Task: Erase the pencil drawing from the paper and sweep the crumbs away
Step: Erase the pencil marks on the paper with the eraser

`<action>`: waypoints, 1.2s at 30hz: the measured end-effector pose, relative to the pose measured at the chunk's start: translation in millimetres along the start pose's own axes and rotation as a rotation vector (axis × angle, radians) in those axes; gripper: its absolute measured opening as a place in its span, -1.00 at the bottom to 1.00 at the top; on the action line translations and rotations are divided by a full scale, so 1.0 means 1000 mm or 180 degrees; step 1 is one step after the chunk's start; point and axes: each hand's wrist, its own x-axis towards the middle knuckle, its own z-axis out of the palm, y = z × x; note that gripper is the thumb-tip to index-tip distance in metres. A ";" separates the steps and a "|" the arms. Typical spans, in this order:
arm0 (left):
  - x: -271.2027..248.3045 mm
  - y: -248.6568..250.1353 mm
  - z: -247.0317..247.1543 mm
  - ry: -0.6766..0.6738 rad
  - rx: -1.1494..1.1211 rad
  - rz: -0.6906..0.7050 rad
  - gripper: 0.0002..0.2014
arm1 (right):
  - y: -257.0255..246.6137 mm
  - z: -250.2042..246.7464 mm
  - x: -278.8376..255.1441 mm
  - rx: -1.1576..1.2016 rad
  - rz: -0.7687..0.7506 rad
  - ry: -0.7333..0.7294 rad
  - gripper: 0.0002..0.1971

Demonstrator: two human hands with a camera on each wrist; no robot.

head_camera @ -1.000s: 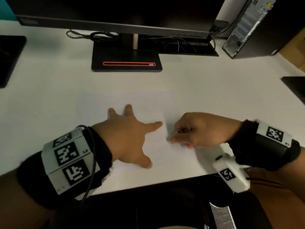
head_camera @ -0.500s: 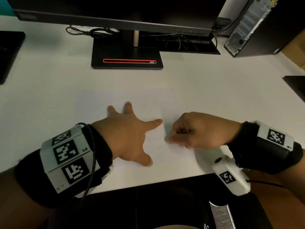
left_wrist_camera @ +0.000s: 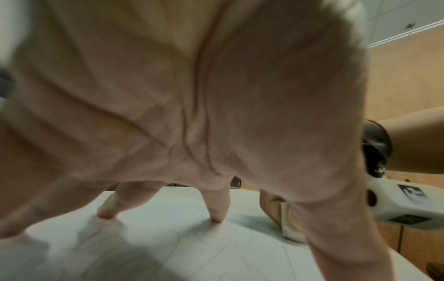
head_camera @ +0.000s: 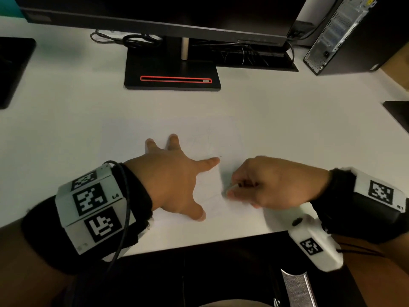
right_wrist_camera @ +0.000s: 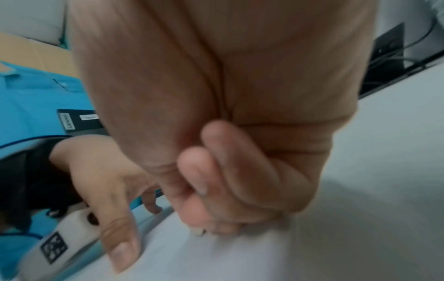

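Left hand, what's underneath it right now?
The left hand presses spread fingers on the paper, with faint pencil lines beside it. Any lines under the palm are covered.

The head view was dim and evenly lit, the white desk point(head_camera: 66, 120) reading grey and the monitor point(head_camera: 155, 9) nearly black, with straight edges bowed toward the corners by the wide lens. The right hand point(head_camera: 272, 182) was smeared by motion blur at its fingertips, while the left hand point(head_camera: 170, 180) stayed fairly sharp. Both wrist views were soft and out of focus up close, and soft shadows under the fingers point(left_wrist_camera: 217, 209) suggested light from above.
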 end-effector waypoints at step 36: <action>0.001 0.000 0.000 -0.0035 0.0082 -0.0025 0.06 | 0.000 -0.003 -0.003 0.0122 0.0156 0.0279 -0.56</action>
